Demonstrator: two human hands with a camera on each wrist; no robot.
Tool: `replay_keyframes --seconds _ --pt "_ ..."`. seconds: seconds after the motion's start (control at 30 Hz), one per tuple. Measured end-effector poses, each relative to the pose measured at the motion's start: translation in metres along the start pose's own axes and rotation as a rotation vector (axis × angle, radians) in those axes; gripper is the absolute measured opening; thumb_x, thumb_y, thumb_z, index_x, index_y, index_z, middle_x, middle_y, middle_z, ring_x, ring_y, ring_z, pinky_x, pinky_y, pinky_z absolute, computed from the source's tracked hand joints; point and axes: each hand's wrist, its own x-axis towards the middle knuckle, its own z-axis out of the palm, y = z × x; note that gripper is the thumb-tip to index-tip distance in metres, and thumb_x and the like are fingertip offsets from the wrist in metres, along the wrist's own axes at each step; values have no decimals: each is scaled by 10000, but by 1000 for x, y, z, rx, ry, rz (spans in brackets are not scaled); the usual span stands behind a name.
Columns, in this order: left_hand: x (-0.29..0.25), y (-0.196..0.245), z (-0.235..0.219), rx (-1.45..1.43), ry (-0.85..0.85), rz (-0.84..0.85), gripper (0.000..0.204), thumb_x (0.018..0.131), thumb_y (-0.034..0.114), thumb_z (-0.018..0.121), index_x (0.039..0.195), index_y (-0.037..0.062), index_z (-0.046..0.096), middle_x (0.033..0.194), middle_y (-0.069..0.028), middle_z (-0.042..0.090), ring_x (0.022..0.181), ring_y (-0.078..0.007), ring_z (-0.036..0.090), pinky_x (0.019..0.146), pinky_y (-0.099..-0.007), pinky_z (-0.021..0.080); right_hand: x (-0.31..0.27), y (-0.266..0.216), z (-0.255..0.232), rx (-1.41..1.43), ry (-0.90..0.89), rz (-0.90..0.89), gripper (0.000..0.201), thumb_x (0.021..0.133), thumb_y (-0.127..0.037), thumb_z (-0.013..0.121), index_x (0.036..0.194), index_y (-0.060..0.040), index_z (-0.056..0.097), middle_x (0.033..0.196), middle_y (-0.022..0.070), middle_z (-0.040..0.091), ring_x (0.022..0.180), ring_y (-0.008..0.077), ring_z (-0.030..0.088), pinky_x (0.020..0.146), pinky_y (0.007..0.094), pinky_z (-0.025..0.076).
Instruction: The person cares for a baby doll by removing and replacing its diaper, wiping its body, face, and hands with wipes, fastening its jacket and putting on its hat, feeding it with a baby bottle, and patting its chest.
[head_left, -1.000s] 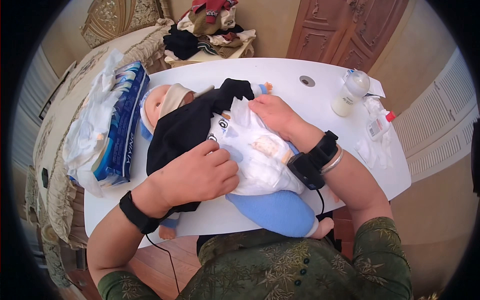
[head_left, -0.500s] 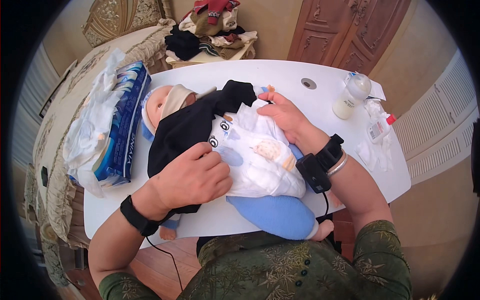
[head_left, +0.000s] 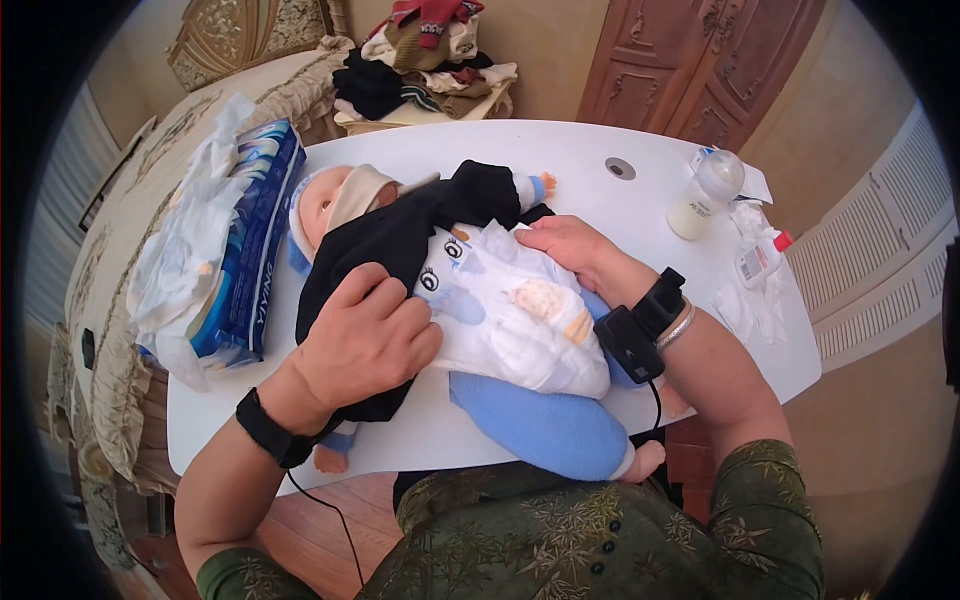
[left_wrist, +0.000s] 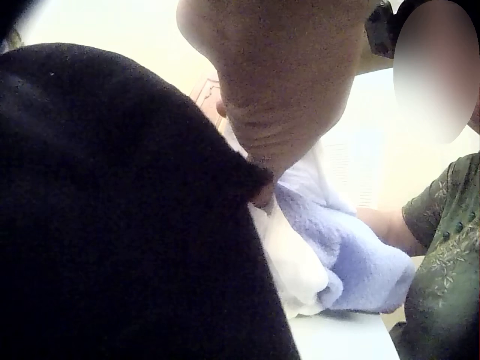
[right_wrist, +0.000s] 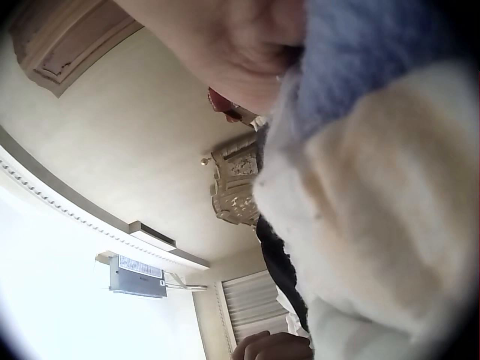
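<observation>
A baby doll (head_left: 318,200) in blue clothes lies on its back, a beige cloth (head_left: 360,194) across its lower face. A black garment (head_left: 370,240) covers its chest and arms. Around its hips is a white diaper (head_left: 545,345), above blue trouser legs (head_left: 535,425). My left hand (head_left: 365,325) is curled over the near side of the black garment; the left wrist view shows its fingertips pinching a lifted edge of the black cloth (left_wrist: 127,202). My right hand (head_left: 575,245) pinches the diaper's far upper edge, with some fingers hidden behind it.
On the left of the white table (head_left: 460,140) stands a blue diaper pack (head_left: 265,240) topped with loose white diapers (head_left: 185,270). At the right are a milk bottle (head_left: 705,195), a small red-capped bottle (head_left: 762,258) and crumpled tissues (head_left: 745,310). Clothes (head_left: 430,70) are heaped behind.
My left hand has shifted left and up, drawing away from the diaper. My right hand has drawn back from the doll's far arm toward the diaper, whose upper edge sits lower.
</observation>
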Motion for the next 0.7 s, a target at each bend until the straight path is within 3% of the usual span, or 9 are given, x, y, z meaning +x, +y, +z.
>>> replay_keyframes --seconds 0.43,0.5,0.63,0.7 --pt "-1 -1 0 -35 -58 71 102 686 166 573 673 123 480 707 -12 437 701 -170 491 785 -317 407 15 2 -7 -79 -192 126 266 845 -184 666 1030 7 665 977 96 686 849 145 663 737 283 541" --pt "0 -1 1 -30 -60 82 104 686 167 572 672 124 478 709 -12 440 706 -170 494 788 -318 408 24 8 -8 -220 -150 17 270 851 -146 660 1075 5 665 999 79 687 865 129 658 764 269 535" --pt "0 -1 2 -71 -52 65 131 628 162 575 690 104 475 706 -28 429 694 -192 491 784 -329 431 25 6 -4 -186 -225 -41 315 862 -112 646 1158 -6 639 1057 61 680 893 111 645 801 253 517" --pt "0 -1 2 -82 -60 60 132 629 162 576 693 100 479 710 -29 436 705 -195 500 792 -332 434 21 1 -3 -307 -208 -113 359 873 -90 622 1222 -9 601 1135 59 656 973 110 619 857 245 487"
